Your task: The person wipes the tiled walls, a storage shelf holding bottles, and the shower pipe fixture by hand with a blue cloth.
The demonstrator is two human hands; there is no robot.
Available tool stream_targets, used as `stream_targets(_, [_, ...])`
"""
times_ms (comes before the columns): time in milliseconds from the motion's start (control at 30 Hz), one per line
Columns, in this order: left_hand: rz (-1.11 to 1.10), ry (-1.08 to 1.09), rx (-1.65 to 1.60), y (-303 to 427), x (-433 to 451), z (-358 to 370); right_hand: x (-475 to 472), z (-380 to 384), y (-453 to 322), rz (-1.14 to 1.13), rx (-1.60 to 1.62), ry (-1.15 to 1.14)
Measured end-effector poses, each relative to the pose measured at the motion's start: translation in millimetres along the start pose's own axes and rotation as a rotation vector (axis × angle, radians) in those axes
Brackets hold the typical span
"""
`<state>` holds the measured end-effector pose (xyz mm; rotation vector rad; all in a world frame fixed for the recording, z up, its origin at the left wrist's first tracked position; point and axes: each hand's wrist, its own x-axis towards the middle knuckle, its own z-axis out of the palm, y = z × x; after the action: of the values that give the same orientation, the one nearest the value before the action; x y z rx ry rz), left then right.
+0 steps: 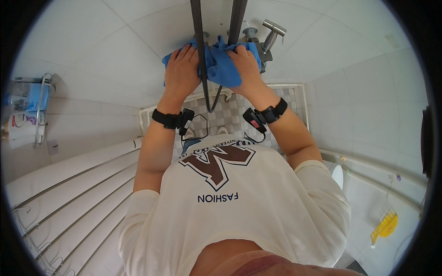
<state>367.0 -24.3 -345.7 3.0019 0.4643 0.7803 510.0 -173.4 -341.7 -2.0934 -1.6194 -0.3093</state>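
A blue cloth (222, 69) is bunched over the fixture on the tiled wall before me and hides much of it. My left hand (183, 70) lies on the cloth's left part, its fingers pointing up towards the wall. On the right part, my right hand (246, 63) grips the cloth with bent fingers. Between the hands hangs a dark shower hose (203, 51), looping down below the cloth. A second dark pipe (237, 20) rises behind the cloth. Just right of my right hand, a metal spray nozzle (274, 32) sits in its holder on the valve body.
A wire rack (43, 103) with bottles and packs hangs on the left wall. Below it runs a white slatted radiator (79, 169) with wire hooks. White pipes (366, 165) and a yellow brush (386, 224) are on the right. Checkered tiles (234, 110) cover the floor.
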Motion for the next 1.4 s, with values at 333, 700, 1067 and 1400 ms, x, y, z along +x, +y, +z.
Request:
stream_targets(333, [-0.014,0.040,-0.020,-0.7,-1.5,-1.0,-13.7,-34.4,-8.3,-0.100,-0.011,0.038])
stream_targets(700, [-0.014,0.080,0.005,-4.0,-5.6,1.5,-30.0,-52.4,7.0,0.011,-0.183,-0.036])
stream_targets(1067, [-0.013,0.072,0.015,-4.1,-6.4,-1.6,-17.3,-42.0,30.8,-0.076,-0.181,-0.108])
stream_targets(1400, [0.004,0.082,-0.003,-3.4,-5.6,4.5,-11.9,-10.6,50.7,-0.074,-0.170,-0.045])
